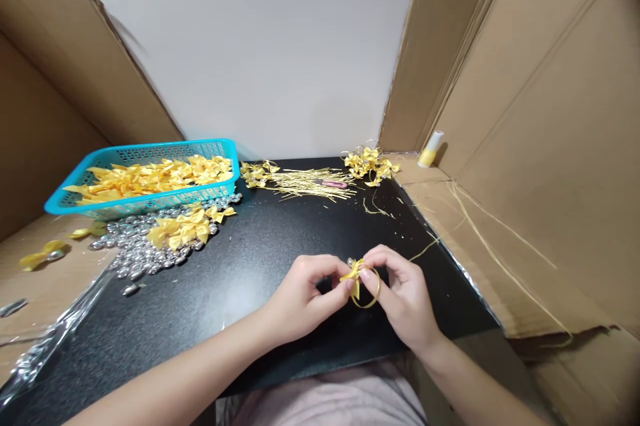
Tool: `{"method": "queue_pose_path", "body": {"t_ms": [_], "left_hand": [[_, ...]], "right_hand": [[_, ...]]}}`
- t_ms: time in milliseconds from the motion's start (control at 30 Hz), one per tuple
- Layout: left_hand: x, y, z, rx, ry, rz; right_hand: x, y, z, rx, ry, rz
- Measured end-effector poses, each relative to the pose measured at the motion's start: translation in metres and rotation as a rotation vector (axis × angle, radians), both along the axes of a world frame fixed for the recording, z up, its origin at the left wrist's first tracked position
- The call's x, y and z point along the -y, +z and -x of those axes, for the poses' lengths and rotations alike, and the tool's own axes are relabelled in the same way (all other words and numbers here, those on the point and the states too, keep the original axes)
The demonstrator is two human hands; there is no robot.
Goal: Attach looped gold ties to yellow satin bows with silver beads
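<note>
My left hand (305, 296) and my right hand (403, 293) meet over the front of the black table top (240, 293). Both pinch a small yellow ribbon bow (353, 273) between their fingertips. A loop of gold cord (367, 293) hangs from the bow between the two hands. A small silver piece shows just above the bow, too small to name.
A turquoise basket (145, 176) of yellow bows stands at the back left. In front of it lie silver beads (137, 249) and loose bows (185, 226). Cut gold cords (310, 183) and finished bows (370, 165) lie at the back. A yellow glue bottle (430, 149) and cardboard walls stand right.
</note>
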State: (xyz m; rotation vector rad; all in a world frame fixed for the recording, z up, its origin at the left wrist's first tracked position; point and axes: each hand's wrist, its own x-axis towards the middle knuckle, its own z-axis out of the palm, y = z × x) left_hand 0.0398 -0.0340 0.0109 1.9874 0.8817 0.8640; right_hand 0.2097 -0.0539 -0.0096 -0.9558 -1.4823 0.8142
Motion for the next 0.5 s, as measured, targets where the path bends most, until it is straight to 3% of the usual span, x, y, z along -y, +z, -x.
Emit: {"method": "queue_pose_path", "body": {"t_ms": [333,500], "left_hand": [[0.0023,0.0036,-0.0016,0.050,0.059,0.146],[0.0013,0.0014,-0.0020,-0.001,0.102,0.116]], "right_hand": [[0.0024,-0.0012,-0.0018,0.141,-0.057,-0.175],[0.0009,-0.0017,-0.0014,0.227,-0.100,-0.238]]}}
